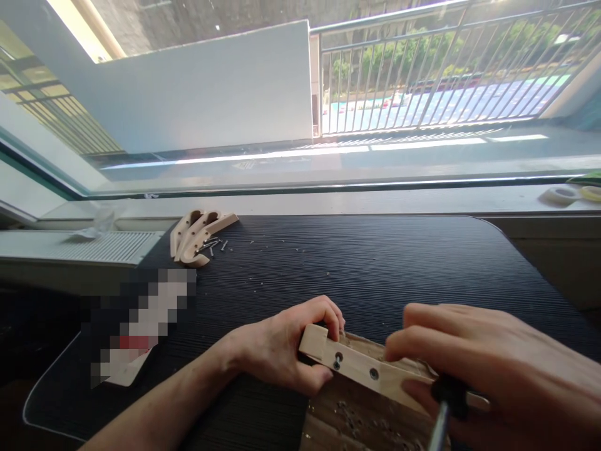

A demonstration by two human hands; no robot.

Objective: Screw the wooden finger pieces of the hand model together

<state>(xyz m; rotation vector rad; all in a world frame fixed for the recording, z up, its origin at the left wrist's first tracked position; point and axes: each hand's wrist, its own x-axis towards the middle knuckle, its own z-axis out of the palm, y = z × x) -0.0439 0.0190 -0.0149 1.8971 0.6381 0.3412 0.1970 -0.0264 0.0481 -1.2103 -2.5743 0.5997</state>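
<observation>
A pale wooden piece with a squared end lies along the edge of a brown wooden board pitted with small holes. My left hand is closed around the squared end, thumb in front and fingers behind. One screw sticks up from a hole near that hand; a second screw sits sunk in its hole. In my right hand is a screwdriver, its dark collar at the fingers and its metal shaft pointing down, away from the screws. The hand hides its handle.
Curved wooden pieces and several loose screws lie at the back left of the black table. A pixelated flat item lies at left. Tape rolls rest on the windowsill behind.
</observation>
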